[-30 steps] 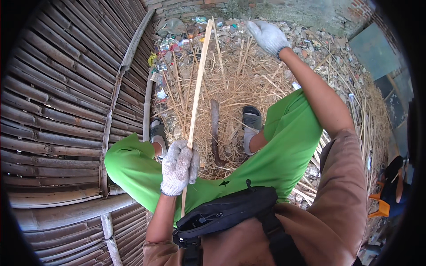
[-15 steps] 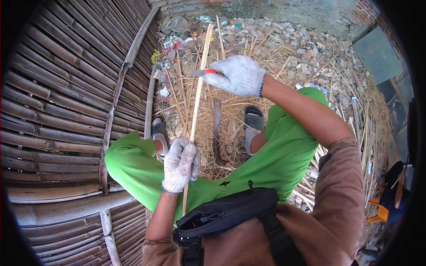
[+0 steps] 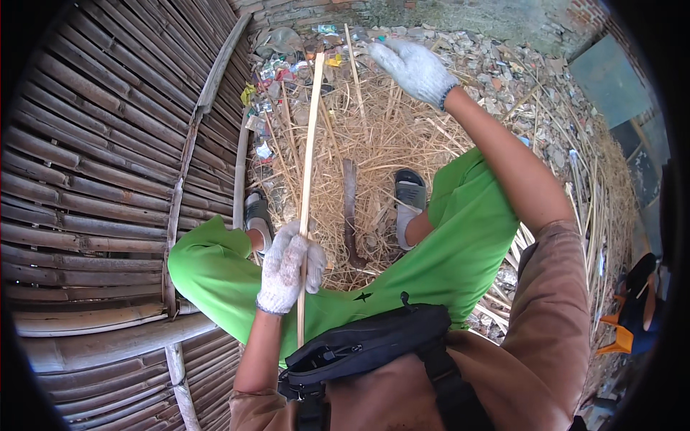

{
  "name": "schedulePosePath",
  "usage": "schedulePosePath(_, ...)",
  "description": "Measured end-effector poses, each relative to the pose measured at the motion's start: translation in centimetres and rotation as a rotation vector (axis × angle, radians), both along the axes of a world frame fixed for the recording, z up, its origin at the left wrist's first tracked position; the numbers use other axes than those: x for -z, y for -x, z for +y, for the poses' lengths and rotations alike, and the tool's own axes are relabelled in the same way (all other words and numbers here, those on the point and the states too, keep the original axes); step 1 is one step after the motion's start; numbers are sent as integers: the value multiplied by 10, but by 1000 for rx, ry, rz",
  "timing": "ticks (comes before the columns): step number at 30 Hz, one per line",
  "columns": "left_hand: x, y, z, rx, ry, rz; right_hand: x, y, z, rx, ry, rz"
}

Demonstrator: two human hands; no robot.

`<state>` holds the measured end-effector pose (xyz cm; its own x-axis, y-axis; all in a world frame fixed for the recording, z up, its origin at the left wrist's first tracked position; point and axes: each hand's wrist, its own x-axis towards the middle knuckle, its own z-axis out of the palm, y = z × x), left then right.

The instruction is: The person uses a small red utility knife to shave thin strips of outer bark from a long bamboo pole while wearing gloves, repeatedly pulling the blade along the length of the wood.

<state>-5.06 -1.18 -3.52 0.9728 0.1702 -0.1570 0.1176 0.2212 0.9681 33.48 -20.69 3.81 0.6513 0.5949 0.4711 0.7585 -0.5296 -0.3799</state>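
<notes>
My gloved left hand (image 3: 286,267) clenched round bamboo strip (image 3: 307,187); gloved right hand (image 3: 415,68) raised, fingers loose, holding nothing; machete (image 3: 350,208) on straw.

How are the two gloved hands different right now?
The left hand is low by the lap, closed around the bamboo strip; the right hand is raised far out in front on a stretched arm. The left hand grips the strip, while the right hand looks apart from it. Both wear white knitted gloves.

white gloves (image 3: 287,266), green trousers (image 3: 460,244), pale tan bamboo strip (image 3: 309,172).
</notes>
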Motion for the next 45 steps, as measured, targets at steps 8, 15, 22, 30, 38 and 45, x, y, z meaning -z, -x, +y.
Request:
schedulePosePath(8,-12,-15,-11,-57,142,-50,6,79,30,-238,209,120)
schedulePosePath(15,-14,-18,-17,-60,-35,115,15,99,35,-294,359,62)
schedulePosePath(22,-14,-14,-15,-64,-90,111,-5,81,31,-233,351,-4)
schedulePosePath(30,-11,1,-20,-59,-196,133,-14,-30,-9,90,197,-69)
schedulePosePath(38,-9,-5,-11,-96,-210,161,8,76,30,-177,328,165)
schedulePosePath(45,-6,-6,-15,-116,-416,137,8,101,37,-295,443,96)
